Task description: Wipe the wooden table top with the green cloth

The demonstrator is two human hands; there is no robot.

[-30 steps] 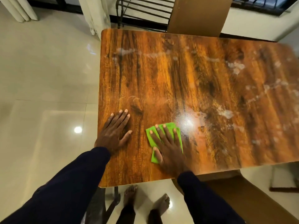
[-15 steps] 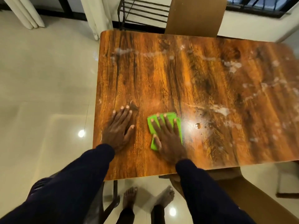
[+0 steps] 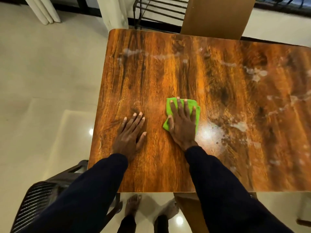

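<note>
The green cloth [image 3: 180, 113] is seen folded just right of the frame's centre, flat on the wooden surface [image 3: 218, 91]. It is pressed down under the right hand [image 3: 182, 125], whose fingers are spread and laid flat across it, so that green edges show above the fingertips and beside the thumb. Nothing is gripped; the palm is open. The left hand [image 3: 130, 133] is placed to the left of the cloth, apart from it, also open and flat on the bare wood with fingers slightly fanned. Whitish smears [image 3: 239, 125] are spread over the surface to the right of the cloth and towards the upper right of the frame.
</note>
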